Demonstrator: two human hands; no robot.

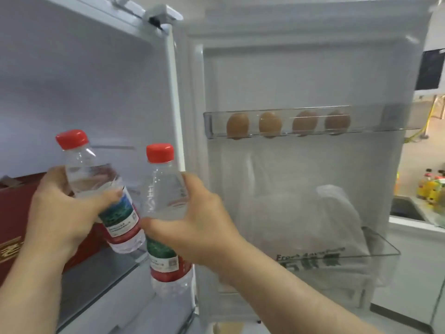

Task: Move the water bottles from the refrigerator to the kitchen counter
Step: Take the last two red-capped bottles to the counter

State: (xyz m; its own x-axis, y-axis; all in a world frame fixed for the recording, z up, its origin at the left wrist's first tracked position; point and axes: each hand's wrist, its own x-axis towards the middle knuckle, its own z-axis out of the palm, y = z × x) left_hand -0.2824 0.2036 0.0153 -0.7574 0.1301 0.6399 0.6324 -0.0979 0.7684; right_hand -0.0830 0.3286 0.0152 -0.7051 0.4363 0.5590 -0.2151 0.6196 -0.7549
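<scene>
Two red-capped water bottles [120,219], left hand [60,208] gripping one, right hand [199,227] the other, four eggs [237,125]

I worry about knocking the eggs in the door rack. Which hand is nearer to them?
Right. The right hand, gripping a bottle, is below and left of the eggs; the left hand grips another bottle farther left.

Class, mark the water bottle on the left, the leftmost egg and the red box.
left water bottle [91,174]: head view, clear upper body.
leftmost egg [237,125]: head view, middle of the shell.
red box [14,208]: head view, front face.
</scene>
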